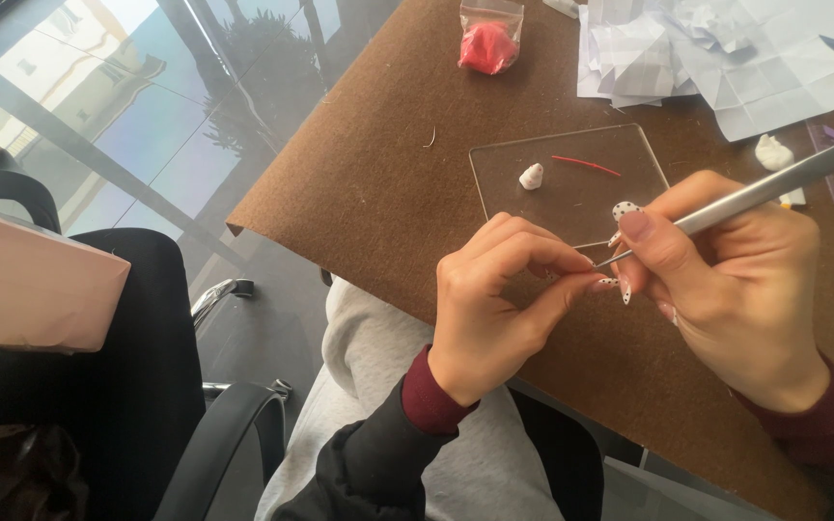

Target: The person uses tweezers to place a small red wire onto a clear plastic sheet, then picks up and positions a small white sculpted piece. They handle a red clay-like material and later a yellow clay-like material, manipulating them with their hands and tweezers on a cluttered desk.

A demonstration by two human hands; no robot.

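My left hand [499, 294] is pinched shut, thumb and fingertips pressed together around something too small to make out. My right hand [736, 280] grips a slim silver tool [774, 183] like a pen, its fine tip touching the spot between my left fingertips. Both hands hover over the near edge of a clear acrylic plate [629, 150]. On that plate lie a small white clay piece [531, 177] and a thin red clay strand [586, 165].
A brown board [369, 164] covers the table. A clear bag of red clay [487, 43] lies at the back, crumpled white papers [726, 58] at the back right, another white clay lump [773, 151] to the right. A black chair armrest [214, 444] stands at the left.
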